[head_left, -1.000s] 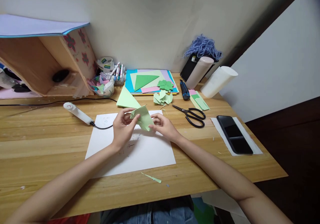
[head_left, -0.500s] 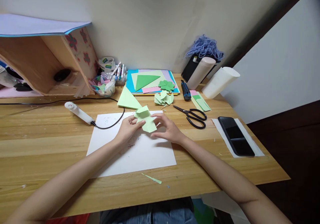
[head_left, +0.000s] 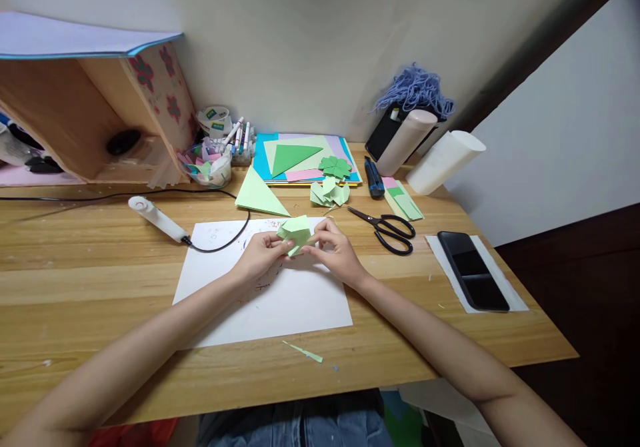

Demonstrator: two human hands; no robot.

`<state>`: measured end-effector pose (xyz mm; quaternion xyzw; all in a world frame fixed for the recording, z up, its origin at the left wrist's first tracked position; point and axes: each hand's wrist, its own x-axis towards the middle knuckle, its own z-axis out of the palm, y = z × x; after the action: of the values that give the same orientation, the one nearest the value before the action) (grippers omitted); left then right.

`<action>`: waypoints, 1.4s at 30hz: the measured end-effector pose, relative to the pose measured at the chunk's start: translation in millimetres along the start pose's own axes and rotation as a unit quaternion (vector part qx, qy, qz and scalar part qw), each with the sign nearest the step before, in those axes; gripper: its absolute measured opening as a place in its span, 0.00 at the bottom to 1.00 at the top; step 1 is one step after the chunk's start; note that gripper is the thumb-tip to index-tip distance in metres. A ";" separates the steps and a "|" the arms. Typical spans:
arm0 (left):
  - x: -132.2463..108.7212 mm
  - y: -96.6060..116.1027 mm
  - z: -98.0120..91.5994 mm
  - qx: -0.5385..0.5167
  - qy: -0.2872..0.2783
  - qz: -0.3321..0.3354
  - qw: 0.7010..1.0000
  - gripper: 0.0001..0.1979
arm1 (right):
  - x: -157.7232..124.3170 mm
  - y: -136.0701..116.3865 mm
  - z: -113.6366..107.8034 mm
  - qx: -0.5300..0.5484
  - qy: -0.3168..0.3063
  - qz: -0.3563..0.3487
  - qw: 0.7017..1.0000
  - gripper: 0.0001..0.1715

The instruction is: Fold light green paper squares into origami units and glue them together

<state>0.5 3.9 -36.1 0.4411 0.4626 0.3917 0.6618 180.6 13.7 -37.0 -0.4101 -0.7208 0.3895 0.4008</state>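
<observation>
A small folded piece of light green paper (head_left: pixel 299 230) is held above the white sheet (head_left: pixel 295 304). My left hand (head_left: pixel 261 255) pinches its left side between thumb and fingers. At its right edge, my right hand (head_left: pixel 336 252) has thumb and fingertips closed on the paper. Just behind the hands lie a folded light green paper triangle (head_left: pixel 259 192) and a light green folded paper shape (head_left: pixel 330 194) with heart-like lobes. A darker green paper clover (head_left: pixel 335 167) rests on the paper stack (head_left: pixel 265 167).
Black-handled scissors (head_left: pixel 393 228) lie right of the sheet, near a utility knife (head_left: pixel 373 178). A phone (head_left: pixel 473 270) rests far right. To the left, a white corded tool (head_left: pixel 157 219) trails its cable. A thin paper scrap (head_left: pixel 305 352) lies near the front edge.
My right thumb and fingers have closed onto the right edge of the paper. Its lower part, spread flat before, now looks folded up and smaller.
</observation>
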 end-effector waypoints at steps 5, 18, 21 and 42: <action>-1.0 2.8 1.7 -0.009 -0.018 -0.003 1.000 0.17 | 1.1 5.2 2.6 0.085 -0.003 0.055 0.995 0.12; -2.0 5.7 1.5 -0.022 -0.022 -0.028 0.999 0.19 | 5.6 6.7 -8.4 -0.132 -0.073 -0.169 0.974 0.05; -2.0 4.4 2.2 -0.008 -0.025 -0.028 0.999 0.17 | 4.1 5.5 -3.7 -0.109 -0.052 -0.115 0.986 0.03; -3.6 0.4 9.7 0.081 0.025 0.015 0.996 0.16 | 4.1 7.9 5.5 0.081 -0.022 0.125 0.989 0.16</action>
<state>8.8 -1.4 -33.0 0.4905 0.5022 0.3740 0.6061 176.5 19.0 -45.1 -0.4548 -0.6386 0.5021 0.3650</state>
